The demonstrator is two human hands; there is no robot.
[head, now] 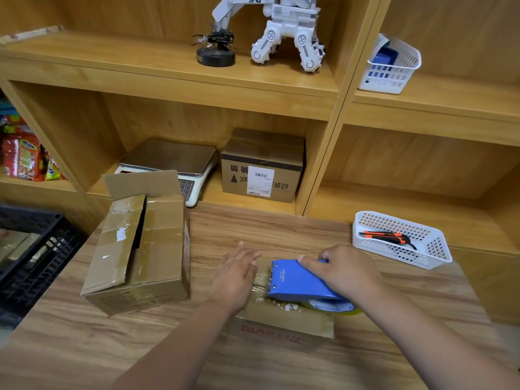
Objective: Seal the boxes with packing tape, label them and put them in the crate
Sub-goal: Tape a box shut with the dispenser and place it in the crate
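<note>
A small flat cardboard box (292, 316) with red print on its front lies on the wooden table near me. My right hand (346, 270) grips a blue tape dispenser (298, 281) that rests on the box top, its tape roll toward me. My left hand (236, 274) lies flat with straight fingers on the left part of the box top, beside the dispenser's front. A larger cardboard box (140, 251) stands to the left with its flaps partly open. A black plastic crate (31, 249) sits at the far left, below table level.
A white basket (405, 240) with orange-black utility knives stands at the right on the table. On the shelf behind are a scale (171, 161) and a labelled cardboard box (261, 167). Higher shelves hold robot models and another white basket (394, 66). Snack packs (25, 156) fill a left shelf.
</note>
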